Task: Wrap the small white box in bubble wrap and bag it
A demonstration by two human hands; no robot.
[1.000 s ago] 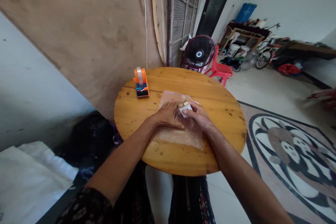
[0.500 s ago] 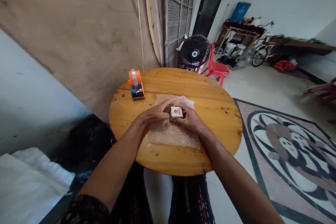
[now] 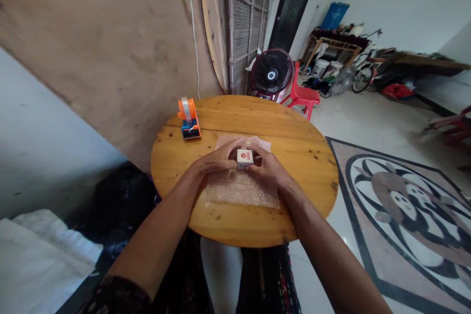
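Note:
A small white box (image 3: 245, 157) with red print on its top stands over a sheet of bubble wrap (image 3: 243, 191). My left hand (image 3: 221, 157) curves around the box's left side, thumb and fingers against it. From the right, my right hand (image 3: 265, 163) grips the same box with its thumb at the front and fingers behind. The bubble wrap lies flat on a round wooden table (image 3: 294, 127), its far edge showing beyond my fingers. The box's far side is hidden.
An orange and blue tape dispenser (image 3: 189, 118) stands at the table's back left. Behind the table are a fan (image 3: 271, 74) and a red plastic chair (image 3: 302, 92). A brown board (image 3: 110, 34) leans along the left. A panda-patterned floor design (image 3: 412, 206) lies to the right.
The box has turned slightly between my hands, and more of its front face shows. The whole view has shifted a little. Both hands stay on the box.

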